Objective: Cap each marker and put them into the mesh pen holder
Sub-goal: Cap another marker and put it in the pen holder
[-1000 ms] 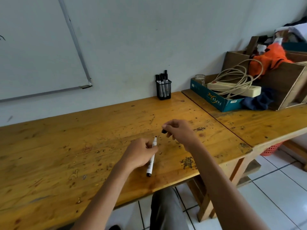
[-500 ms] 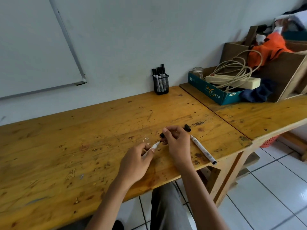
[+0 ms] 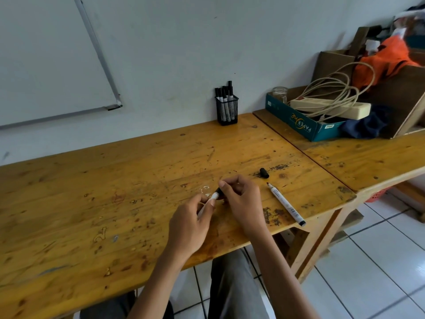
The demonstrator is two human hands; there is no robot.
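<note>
1. Closest to the front edge of the tabletop (image 3: 138,169), the left hand (image 3: 190,224) is wrapping its grip round the white barrel of a marker (image 3: 212,198), with the tip aimed away and to the right.
2. Just beyond it, the right hand (image 3: 243,203) is pinching a black cap (image 3: 219,192) in a narrow grip and pushing it onto that tip. A second ago the two were clearly apart; now they are meeting, so this marker is probably all but capped. I cannot tell whether it is fully seated.
3. Toward the front right corner, a second marker (image 3: 286,204) is lying uncapped, and its loose cap (image 3: 264,173) is lying just beyond it, not touching it. That pair is still waiting.
4. At the far edge, against the wall (image 3: 207,42), the mesh pen holder (image 3: 227,110) is standing with several capped markers (image 3: 224,93) inside, well apart from both hands.
</note>
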